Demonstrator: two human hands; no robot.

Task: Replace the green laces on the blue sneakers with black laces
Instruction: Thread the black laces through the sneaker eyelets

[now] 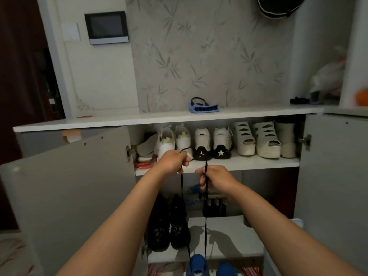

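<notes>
By the open shoe cabinet [79, 186], the blue sneakers [197, 263] sit at the bottom, and the left hand [173, 161] and right hand [216, 180] each squeeze one end of the black lace [205, 226] coming up from one shoe, so it seems best to pull gently until both ends look even.

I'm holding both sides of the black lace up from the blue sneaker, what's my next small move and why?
Probably level the two sides. Your left hand grips the black lace higher than your right hand, and both strands run down to the blue sneaker, so evening them before threading on seems sensible.
</notes>
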